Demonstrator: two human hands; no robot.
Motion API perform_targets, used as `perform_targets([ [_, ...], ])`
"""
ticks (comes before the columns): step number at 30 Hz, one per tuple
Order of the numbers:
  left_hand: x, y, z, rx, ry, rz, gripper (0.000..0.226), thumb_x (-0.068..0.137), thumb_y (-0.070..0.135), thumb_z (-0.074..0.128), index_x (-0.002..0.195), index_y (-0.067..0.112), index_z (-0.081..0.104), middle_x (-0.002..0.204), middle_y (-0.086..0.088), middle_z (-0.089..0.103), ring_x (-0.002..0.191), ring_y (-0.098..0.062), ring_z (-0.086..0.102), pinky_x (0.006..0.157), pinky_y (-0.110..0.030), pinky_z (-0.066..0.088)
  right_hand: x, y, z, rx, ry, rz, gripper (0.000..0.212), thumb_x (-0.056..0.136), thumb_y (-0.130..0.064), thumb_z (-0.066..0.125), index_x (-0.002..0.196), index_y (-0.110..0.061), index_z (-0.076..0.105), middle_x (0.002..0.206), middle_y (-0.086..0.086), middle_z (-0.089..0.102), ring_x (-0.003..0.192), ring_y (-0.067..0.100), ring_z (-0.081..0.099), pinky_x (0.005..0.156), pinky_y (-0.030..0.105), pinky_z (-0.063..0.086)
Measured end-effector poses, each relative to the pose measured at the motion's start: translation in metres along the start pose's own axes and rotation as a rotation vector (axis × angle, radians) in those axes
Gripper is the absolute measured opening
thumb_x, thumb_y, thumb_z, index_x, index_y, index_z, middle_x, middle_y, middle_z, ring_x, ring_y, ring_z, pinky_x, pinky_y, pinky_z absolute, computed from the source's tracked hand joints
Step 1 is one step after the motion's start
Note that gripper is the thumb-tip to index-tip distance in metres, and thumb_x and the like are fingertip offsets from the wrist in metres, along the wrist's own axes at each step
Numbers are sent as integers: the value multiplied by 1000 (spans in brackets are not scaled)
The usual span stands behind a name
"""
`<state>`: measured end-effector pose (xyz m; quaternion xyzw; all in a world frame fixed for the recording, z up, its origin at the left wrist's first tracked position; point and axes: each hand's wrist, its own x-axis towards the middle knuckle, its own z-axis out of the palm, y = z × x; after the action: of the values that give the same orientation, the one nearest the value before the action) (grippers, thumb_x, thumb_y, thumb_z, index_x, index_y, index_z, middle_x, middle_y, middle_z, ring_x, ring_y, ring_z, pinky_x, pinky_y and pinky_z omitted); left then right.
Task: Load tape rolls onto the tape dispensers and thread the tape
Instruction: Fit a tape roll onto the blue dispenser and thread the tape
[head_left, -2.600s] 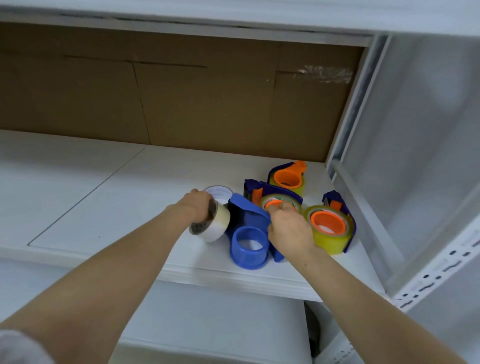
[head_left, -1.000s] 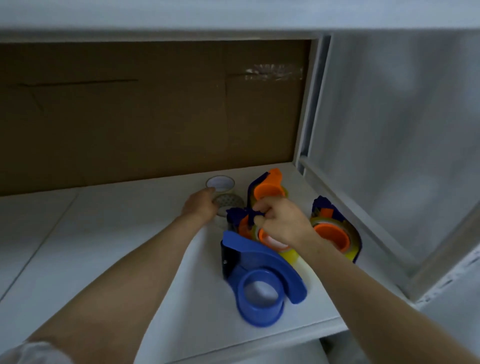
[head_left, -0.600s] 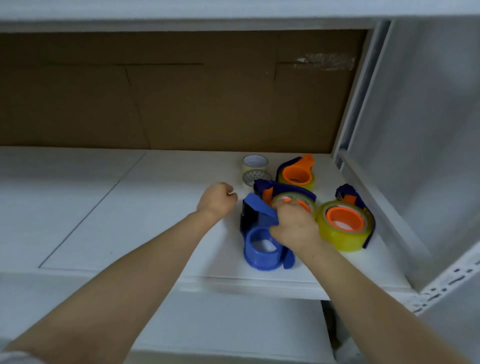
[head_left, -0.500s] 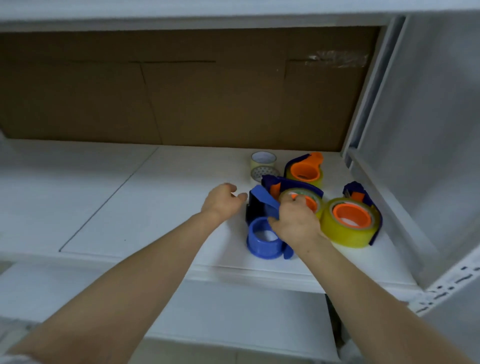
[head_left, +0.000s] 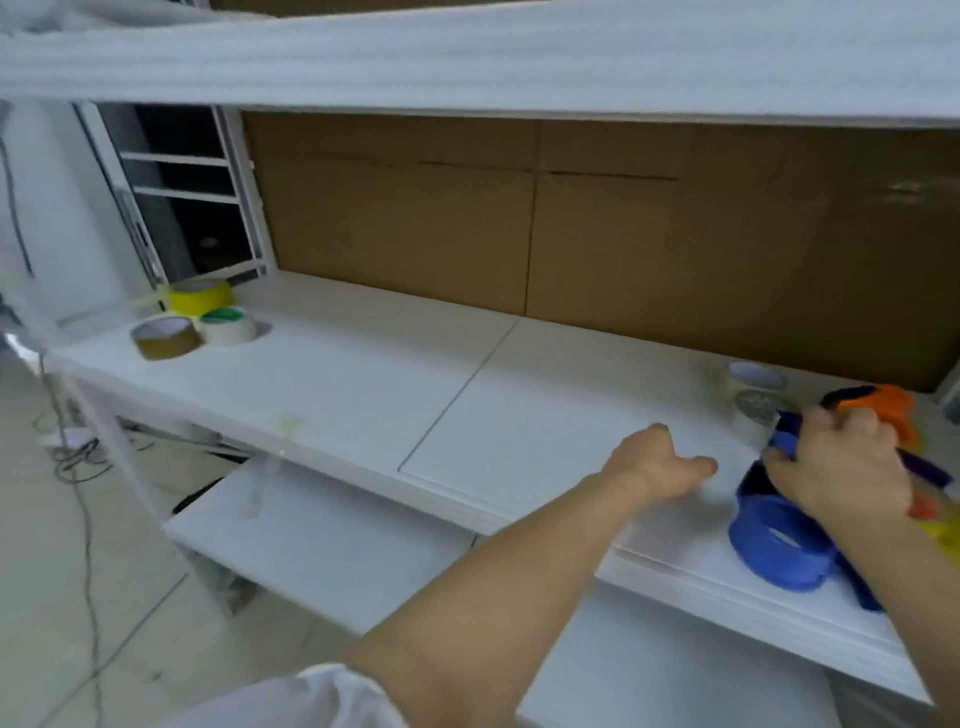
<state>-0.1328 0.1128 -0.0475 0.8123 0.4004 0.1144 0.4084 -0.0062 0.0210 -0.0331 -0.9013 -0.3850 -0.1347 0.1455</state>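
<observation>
Head-camera view, blurred, of a white shelf (head_left: 363, 374) backed with brown cardboard (head_left: 623, 234).

Nearest, at bottom centre, a white sleeve (head_left: 311, 696) and a bare forearm lead up to the left hand (head_left: 660, 462). Its fingers are loosely curled with the thumb forward, and it holds nothing. Whether it touches the shelf cannot be told. At lower right, the right hand (head_left: 841, 467) curls its fingers round the upper part of the blue dispenser (head_left: 774, 540), whose round hub is empty. This dispenser stands close to the shelf's front edge.

Likely risks:
- Held by its top with one hand, the blue dispenser could pivot or slide off the front edge.
- The right hand is crowded against its neighbours and could knock them over.
- The spare rolls are well apart from it, so a long reach by the left hand may leave the dispenser unsteadied.

Counts, near to far:
- **Blue dispenser:** one.
- **Navy and orange dispenser (head_left: 883, 405):** one, just behind the blue one.
- **Scraps at the right edge:** orange and yellow, too cut off to count.
- **Rolls beside the dispensers:** two small ones, a patterned roll (head_left: 761, 405) and a pale roll (head_left: 753, 376).
- **Rolls at far centre left:** three, a brown roll (head_left: 163, 338), a white roll with a green core (head_left: 228, 325) and a yellow roll (head_left: 200, 296).
</observation>
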Motion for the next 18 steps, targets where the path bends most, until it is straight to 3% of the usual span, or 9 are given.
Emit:
perform_targets([
  [2,-7,-36,-46,28,24,-8,66,88,42,55,140,6,36,140,-15,46,126,-31,46,100,-35,40,-8,-68,-6,105,-48,-36,49,82,-19,65,121,7,50,120,37,43,114,50,40,91,53,41],
  [6,-32,-121,-146,51,172,-44,59,89,35,55,137,6,40,137,-14,50,124,-29,49,99,-33,41,-33,-220,16,248,-249,-227,50,90,-31,54,137,-17,43,139,15,39,130,32,36,100,40,39],
  [13,-86,-268,-290,77,359,-231,49,89,27,54,133,9,49,139,-7,51,127,-24,48,104,-31,38,-68,-410,50,405,-472,-456,40,89,-25,55,128,-20,52,129,3,54,114,20,54,93,30,43],
  [18,-105,-348,-380,58,510,-327,30,87,19,54,116,15,62,131,-6,58,122,-24,52,100,-30,41,-55,-525,63,539,-544,-575,33,86,-16,54,119,-18,61,118,0,62,107,18,58,94,28,45],
])
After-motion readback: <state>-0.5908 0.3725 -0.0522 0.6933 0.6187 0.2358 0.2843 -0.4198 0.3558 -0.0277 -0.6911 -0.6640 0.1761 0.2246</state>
